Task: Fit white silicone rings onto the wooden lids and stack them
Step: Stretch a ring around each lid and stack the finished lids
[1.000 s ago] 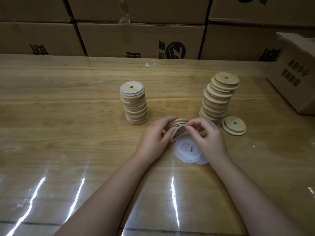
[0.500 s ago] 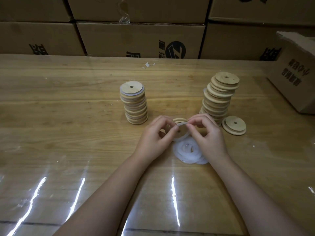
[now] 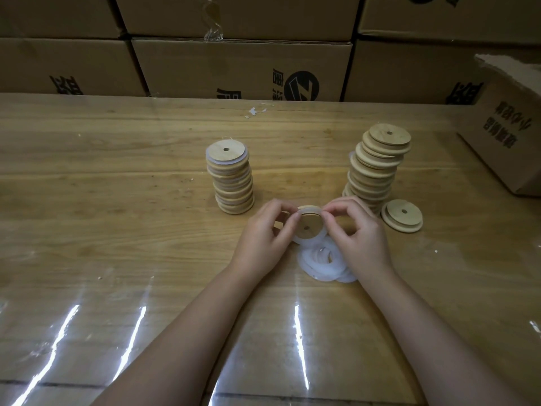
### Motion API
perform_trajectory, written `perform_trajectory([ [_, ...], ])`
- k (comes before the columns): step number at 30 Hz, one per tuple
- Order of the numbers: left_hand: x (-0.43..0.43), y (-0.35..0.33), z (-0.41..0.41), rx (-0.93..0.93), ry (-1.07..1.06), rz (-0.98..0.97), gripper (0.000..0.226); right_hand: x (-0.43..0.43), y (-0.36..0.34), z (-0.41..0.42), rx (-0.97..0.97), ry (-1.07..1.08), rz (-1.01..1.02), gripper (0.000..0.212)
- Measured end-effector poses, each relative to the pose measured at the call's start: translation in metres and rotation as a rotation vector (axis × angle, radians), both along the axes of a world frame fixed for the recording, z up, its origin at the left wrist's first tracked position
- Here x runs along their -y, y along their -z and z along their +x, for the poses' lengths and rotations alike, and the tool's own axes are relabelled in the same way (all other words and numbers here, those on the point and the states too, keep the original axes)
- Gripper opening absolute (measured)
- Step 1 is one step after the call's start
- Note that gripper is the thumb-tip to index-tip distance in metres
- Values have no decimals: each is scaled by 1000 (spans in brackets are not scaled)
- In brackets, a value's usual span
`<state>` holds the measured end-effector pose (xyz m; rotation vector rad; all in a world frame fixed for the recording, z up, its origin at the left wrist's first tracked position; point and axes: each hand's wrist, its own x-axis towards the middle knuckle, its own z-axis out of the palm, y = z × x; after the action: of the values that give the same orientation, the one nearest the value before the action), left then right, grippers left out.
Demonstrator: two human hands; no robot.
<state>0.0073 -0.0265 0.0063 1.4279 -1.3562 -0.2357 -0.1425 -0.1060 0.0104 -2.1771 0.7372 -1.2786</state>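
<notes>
Between both hands stands a round wooden lid [image 3: 308, 225] with a small centre hole, tilted toward me, a white silicone ring around its rim. My left hand [image 3: 265, 238] pinches its left edge and my right hand [image 3: 358, 235] pinches the ring at its top right edge. Just below lies a loose pile of white silicone rings [image 3: 320, 263] on the table. A stack of lids with white rings [image 3: 231, 178] stands to the left. A taller, leaning stack of bare wooden lids [image 3: 377, 165] stands to the right, with one or two more lids [image 3: 402, 215] flat beside it.
Cardboard boxes [image 3: 243, 68] line the back edge of the wooden table [image 3: 117, 230], which lies under clear shiny film. Another cardboard box [image 3: 506, 121] sits on the table at the far right. White scraps [image 3: 254, 110] lie near the back.
The ring, held loose beside the lid a second ago, now sits around the lid's rim. The lid has turned its flat face toward me and both hands have shifted slightly upward.
</notes>
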Motion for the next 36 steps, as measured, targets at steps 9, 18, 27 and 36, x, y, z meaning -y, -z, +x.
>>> perform_trajectory([
  [9,0,-2,0,-100,6,25,2,3,0,-1,-1,-7,10,7],
  [18,0,-3,3,-119,6,38,7,7,-1,-4,-40,-58,100,5],
  [27,2,-4,12,-496,103,171,16,8,-3,-6,-78,-85,198,10],
  [36,2,-2,19,-283,64,183,14,6,-4,-6,-85,-103,244,12],
])
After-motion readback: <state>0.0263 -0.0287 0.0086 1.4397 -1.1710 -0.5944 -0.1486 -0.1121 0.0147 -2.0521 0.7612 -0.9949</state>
